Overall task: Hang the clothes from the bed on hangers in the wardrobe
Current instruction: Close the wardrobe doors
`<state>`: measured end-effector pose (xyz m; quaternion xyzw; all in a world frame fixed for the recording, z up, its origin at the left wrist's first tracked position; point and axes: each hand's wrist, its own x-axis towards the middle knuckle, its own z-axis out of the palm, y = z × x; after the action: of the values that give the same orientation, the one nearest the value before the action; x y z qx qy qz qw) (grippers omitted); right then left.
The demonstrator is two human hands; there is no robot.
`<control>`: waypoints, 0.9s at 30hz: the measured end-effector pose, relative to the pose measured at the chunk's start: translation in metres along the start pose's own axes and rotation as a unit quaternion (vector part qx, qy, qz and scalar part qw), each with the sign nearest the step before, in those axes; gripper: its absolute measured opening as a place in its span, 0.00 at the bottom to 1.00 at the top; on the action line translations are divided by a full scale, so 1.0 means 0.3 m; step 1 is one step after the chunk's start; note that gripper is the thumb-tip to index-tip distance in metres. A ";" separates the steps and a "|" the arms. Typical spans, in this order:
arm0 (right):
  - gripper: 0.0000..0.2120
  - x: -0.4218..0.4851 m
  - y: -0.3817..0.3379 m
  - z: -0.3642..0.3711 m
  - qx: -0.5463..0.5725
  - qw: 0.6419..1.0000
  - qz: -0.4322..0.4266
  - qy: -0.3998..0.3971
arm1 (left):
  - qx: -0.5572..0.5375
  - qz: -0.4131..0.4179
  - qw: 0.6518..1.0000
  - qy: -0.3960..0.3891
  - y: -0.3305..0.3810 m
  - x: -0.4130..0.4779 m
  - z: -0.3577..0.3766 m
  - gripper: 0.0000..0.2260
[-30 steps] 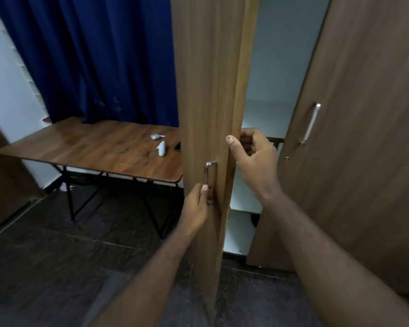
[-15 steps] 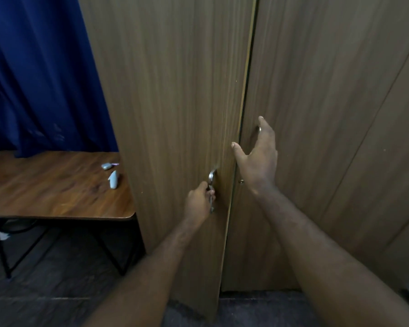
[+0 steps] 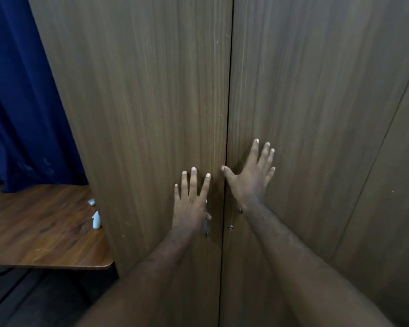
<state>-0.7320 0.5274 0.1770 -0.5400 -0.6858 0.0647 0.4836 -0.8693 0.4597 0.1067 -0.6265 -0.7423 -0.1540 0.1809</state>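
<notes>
Now | wardrobe (image 3: 139, 114), open a second ago, is closed, near and central | left hand (image 3: 191, 204) and right hand (image 3: 250, 178) press flat on it, fingers spread, gripping nothing | clothes out of view | hanging likely finished.

At centre are two wardrobe doors, left door (image 3: 151, 102) and right door (image 3: 305, 102), and two hands, left hand (image 3: 191, 204) and right hand (image 3: 250, 182). Lower left shows one table (image 3: 33, 244) bearing two small pale objects (image 3: 96, 220); upper left, one blue curtain (image 3: 21, 102).
</notes>
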 end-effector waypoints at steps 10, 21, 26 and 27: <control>0.35 0.070 0.187 0.163 -0.061 0.986 -0.134 0.084 | -0.011 -0.018 1.000 -0.020 0.003 0.114 0.073 0.53; 0.30 0.140 0.239 0.301 -0.007 0.956 -0.186 0.226 | -0.015 -0.012 0.999 0.048 -0.025 0.152 0.165 0.56; 0.30 0.135 0.236 0.297 -0.026 0.955 -0.186 0.232 | -0.012 -0.008 1.000 0.028 -0.030 0.144 0.148 0.54; 0.30 0.134 0.235 0.291 -0.034 0.956 -0.183 0.227 | -0.009 -0.009 1.000 0.027 -0.028 0.145 0.144 0.54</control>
<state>-0.7463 0.6263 0.1121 -0.4220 -0.6465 -0.1724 0.6118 -0.8875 0.5159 0.0883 -0.6173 -0.7412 -0.1790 0.1935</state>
